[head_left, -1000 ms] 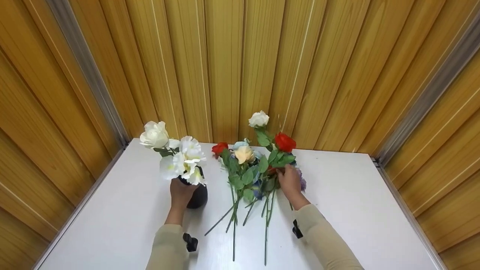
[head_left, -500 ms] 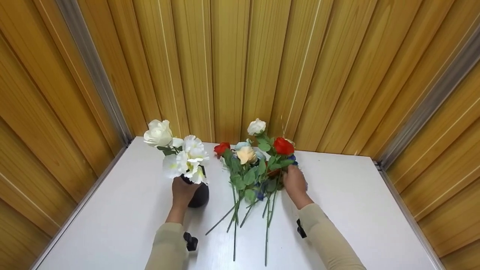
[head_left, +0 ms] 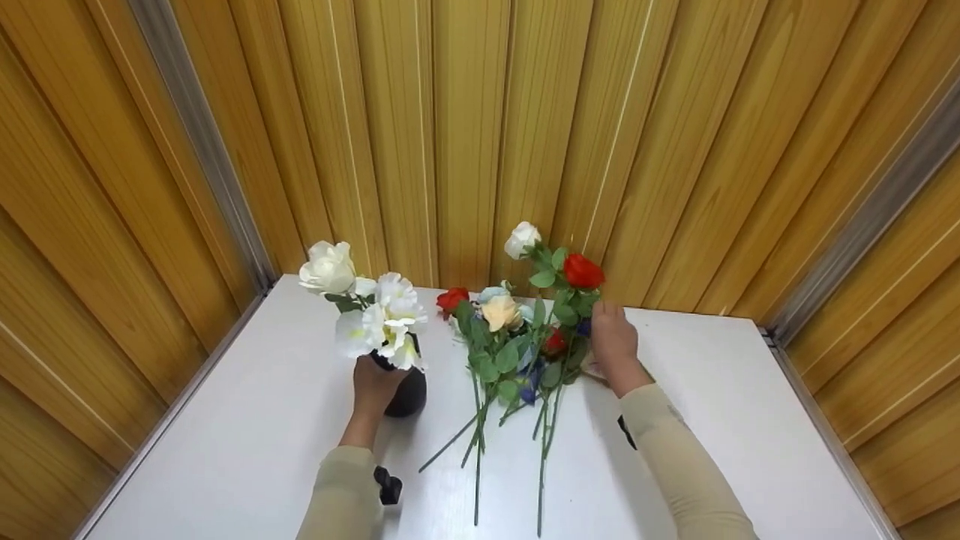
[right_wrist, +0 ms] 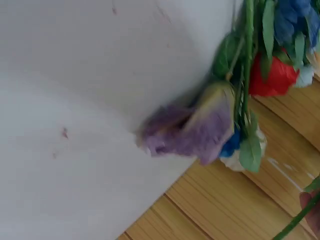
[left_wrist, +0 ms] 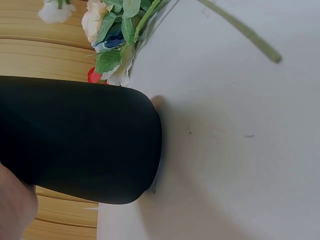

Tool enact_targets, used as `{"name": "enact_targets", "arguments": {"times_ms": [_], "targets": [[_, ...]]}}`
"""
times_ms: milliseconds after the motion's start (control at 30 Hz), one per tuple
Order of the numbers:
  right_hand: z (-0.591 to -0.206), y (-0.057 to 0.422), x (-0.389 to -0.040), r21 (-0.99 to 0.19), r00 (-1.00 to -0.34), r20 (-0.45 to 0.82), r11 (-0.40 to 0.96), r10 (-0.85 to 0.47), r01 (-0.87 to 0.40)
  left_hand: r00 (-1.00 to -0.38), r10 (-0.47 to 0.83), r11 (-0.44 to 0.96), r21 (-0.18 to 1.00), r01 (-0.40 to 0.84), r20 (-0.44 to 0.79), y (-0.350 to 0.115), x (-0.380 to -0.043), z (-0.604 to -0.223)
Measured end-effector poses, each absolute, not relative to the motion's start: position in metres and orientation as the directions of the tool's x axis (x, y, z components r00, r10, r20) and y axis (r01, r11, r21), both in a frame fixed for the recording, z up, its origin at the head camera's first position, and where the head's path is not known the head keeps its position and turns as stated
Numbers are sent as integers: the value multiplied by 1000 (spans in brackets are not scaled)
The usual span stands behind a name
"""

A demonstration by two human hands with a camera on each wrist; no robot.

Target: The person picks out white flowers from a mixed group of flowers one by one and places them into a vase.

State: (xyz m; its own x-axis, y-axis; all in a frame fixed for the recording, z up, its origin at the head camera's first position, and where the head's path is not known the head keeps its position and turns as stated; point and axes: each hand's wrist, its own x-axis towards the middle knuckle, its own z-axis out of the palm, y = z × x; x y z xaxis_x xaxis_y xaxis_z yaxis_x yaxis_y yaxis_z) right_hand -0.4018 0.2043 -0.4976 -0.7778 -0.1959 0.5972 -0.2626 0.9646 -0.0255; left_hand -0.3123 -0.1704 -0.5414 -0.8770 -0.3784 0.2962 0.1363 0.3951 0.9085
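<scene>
My left hand [head_left: 375, 386] grips a black vase [head_left: 407, 394] near its neck; in the left wrist view the vase [left_wrist: 85, 142] stands on the white table. White artificial flowers [head_left: 394, 304] and a white rose [head_left: 328, 268] rise from it. To the right, my right hand [head_left: 615, 341] is at the upper right of the flower pile. In the right wrist view its fingertips [right_wrist: 311, 212] pinch a leafy green stem [right_wrist: 295, 220]. Just above that hand are a raised red rose [head_left: 583, 270] and a white rose [head_left: 523, 240]; which bloom the pinched stem bears, I cannot tell.
Loose flowers lie mid-table: a red rose [head_left: 452, 300], a peach rose [head_left: 501, 312] and blue petals [head_left: 530, 381], their stems toward the front. A purple flower [right_wrist: 192, 127] lies at the pile's edge. Wood-patterned walls [head_left: 480, 150] surround the white table [head_left: 247, 435].
My right hand has shifted up and to the right. The upper red rose and white rose have risen with it, uncovering another red bloom. The left hand stays on the vase.
</scene>
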Motion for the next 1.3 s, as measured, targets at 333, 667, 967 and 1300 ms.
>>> {"name": "enact_targets", "arguments": {"times_ms": [333,667,967,1300], "targets": [[-484,213,-401,-201,-771,630,940,-92,-277,-868,-385,441,889,126,314,-169,-317,-537],[-508,206,-389,-390,-928,372,900,-38,-194,-921,-335,480,877,13,197,-171,-296,-535],[-515,208,-384,-431,-936,351,883,-28,-188,-962,-266,606,787,-120,58,-191,-243,-526],[-510,201,-386,-577,-956,293,801,18,-162,-972,233,519,840,159,40,-126,-238,-509]]}}
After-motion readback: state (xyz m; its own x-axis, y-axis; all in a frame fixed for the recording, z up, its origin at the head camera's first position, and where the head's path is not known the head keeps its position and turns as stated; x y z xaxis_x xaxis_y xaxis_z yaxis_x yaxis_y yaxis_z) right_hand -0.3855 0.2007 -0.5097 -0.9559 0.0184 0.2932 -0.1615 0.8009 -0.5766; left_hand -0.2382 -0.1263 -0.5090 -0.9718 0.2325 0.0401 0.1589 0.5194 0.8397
